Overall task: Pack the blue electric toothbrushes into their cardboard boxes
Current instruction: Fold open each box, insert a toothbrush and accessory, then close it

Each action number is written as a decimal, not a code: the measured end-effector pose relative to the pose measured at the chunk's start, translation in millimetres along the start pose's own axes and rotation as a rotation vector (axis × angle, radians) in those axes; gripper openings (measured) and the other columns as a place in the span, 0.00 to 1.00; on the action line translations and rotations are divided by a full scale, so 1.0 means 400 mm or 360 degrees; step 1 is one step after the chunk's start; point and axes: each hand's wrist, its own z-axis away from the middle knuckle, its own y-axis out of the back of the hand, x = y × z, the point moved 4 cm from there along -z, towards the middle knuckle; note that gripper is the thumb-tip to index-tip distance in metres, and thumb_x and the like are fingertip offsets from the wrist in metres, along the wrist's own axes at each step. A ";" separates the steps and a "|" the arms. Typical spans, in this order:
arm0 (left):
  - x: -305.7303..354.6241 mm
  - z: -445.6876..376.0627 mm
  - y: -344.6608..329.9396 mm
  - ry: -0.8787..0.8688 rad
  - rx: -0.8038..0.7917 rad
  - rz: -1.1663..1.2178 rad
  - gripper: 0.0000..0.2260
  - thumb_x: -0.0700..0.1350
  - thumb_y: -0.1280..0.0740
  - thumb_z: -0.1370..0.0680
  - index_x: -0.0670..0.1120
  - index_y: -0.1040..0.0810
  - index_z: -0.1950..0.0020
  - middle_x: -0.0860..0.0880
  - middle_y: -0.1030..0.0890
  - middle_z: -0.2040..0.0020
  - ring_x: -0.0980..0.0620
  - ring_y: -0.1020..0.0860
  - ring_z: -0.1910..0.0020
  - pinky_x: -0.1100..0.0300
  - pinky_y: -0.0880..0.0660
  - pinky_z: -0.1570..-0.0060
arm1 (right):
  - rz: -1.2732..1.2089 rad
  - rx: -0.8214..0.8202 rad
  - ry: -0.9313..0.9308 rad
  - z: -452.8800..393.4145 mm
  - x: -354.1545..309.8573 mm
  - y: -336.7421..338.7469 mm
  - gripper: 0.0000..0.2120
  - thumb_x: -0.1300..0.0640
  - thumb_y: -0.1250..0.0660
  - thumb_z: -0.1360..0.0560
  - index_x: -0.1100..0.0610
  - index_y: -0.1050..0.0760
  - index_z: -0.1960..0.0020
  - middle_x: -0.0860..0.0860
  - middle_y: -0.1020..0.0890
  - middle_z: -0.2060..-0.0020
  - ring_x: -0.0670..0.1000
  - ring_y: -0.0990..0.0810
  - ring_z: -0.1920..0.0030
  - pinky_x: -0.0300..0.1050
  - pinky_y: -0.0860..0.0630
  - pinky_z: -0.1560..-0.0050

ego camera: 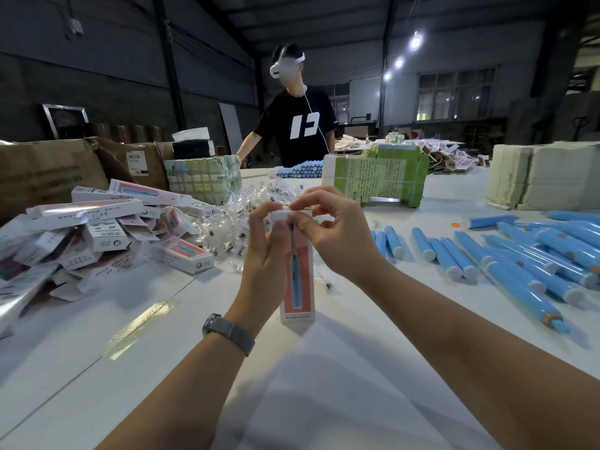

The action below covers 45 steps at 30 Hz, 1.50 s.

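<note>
A narrow cardboard toothbrush box (pixel 299 287) with a pink front and a blue brush picture stands upright in front of me, its bottom end on the white table (pixel 324 384). My left hand (pixel 264 254) grips its upper part from the left. My right hand (pixel 334 232) pinches the white top flap with thumb and fingertips. Whether a toothbrush is inside is hidden. Several blue toothbrush handles (pixel 519 264) lie loose on the right. A heap of packed and flat boxes (pixel 97 228) lies on the left.
Small clear plastic bags (pixel 233 219) are piled behind the box. Green-wrapped bundles (pixel 380 180) and pale stacks (pixel 545 177) stand at the back, brown cartons (pixel 48 173) at far left. A person in a black shirt (pixel 298 125) stands across the table beside more blue handles (pixel 300 169).
</note>
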 end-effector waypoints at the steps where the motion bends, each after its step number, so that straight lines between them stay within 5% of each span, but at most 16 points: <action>1: 0.000 0.002 -0.001 -0.0006 0.0010 -0.0037 0.07 0.52 0.47 0.16 0.64 0.35 0.41 0.45 0.21 0.54 0.41 0.20 0.58 0.46 0.20 0.60 | 0.0024 0.0010 0.0013 0.000 0.000 0.000 0.05 0.61 0.28 0.25 0.52 0.20 0.54 0.41 0.22 0.53 0.43 0.23 0.53 0.43 0.23 0.50; 5: 0.002 0.006 -0.006 0.0015 0.0030 -0.0117 0.10 0.57 0.47 0.18 0.71 0.37 0.40 0.47 0.21 0.56 0.41 0.20 0.58 0.42 0.21 0.59 | 0.0070 0.0029 0.0043 -0.003 -0.004 0.001 0.03 0.61 0.28 0.25 0.54 0.19 0.55 0.41 0.21 0.55 0.45 0.22 0.53 0.39 0.25 0.51; 10: 0.001 0.006 -0.010 -0.0001 -0.0024 -0.0219 0.11 0.54 0.48 0.16 0.68 0.41 0.36 0.52 0.20 0.54 0.47 0.18 0.57 0.41 0.18 0.57 | 0.0089 0.0084 -0.0007 -0.016 -0.013 0.010 0.05 0.57 0.29 0.24 0.49 0.21 0.57 0.39 0.20 0.60 0.43 0.24 0.62 0.36 0.26 0.59; 16: 0.009 0.008 -0.010 -0.0026 -0.0034 -0.0236 0.12 0.53 0.48 0.16 0.64 0.41 0.34 0.51 0.21 0.55 0.47 0.18 0.58 0.41 0.19 0.58 | -0.0046 0.0047 -0.0074 -0.017 -0.017 0.008 0.05 0.61 0.29 0.25 0.53 0.20 0.59 0.42 0.20 0.61 0.47 0.25 0.63 0.44 0.25 0.57; 28: 0.022 0.011 -0.004 -0.0118 -0.0006 -0.0333 0.14 0.52 0.49 0.15 0.75 0.40 0.41 0.46 0.21 0.58 0.42 0.21 0.61 0.37 0.22 0.60 | -0.0208 -0.0080 -0.0228 -0.029 -0.016 0.013 0.08 0.62 0.29 0.25 0.53 0.21 0.62 0.46 0.20 0.61 0.54 0.28 0.66 0.53 0.26 0.63; 35: 0.016 0.010 0.001 -0.0138 -0.0031 -0.0315 0.10 0.51 0.49 0.15 0.68 0.38 0.41 0.53 0.21 0.56 0.47 0.20 0.61 0.43 0.20 0.62 | -0.0232 -0.0122 -0.0186 -0.023 -0.002 0.009 0.07 0.59 0.30 0.23 0.52 0.21 0.60 0.45 0.21 0.58 0.53 0.24 0.64 0.43 0.26 0.64; 39: 0.016 0.011 0.004 -0.0152 -0.0034 -0.0287 0.06 0.49 0.49 0.14 0.59 0.37 0.39 0.48 0.21 0.56 0.42 0.19 0.61 0.39 0.21 0.62 | -0.0129 -0.0175 -0.0013 -0.019 -0.003 0.016 0.01 0.60 0.27 0.26 0.55 0.19 0.55 0.48 0.21 0.55 0.45 0.22 0.56 0.39 0.25 0.55; 45: 0.013 0.013 0.003 -0.0153 0.0019 -0.0342 0.07 0.48 0.48 0.15 0.57 0.37 0.37 0.49 0.22 0.56 0.44 0.19 0.60 0.40 0.21 0.61 | -0.0124 -0.0171 0.0019 -0.016 -0.009 0.018 0.05 0.62 0.25 0.28 0.57 0.19 0.54 0.48 0.22 0.55 0.40 0.24 0.56 0.42 0.24 0.52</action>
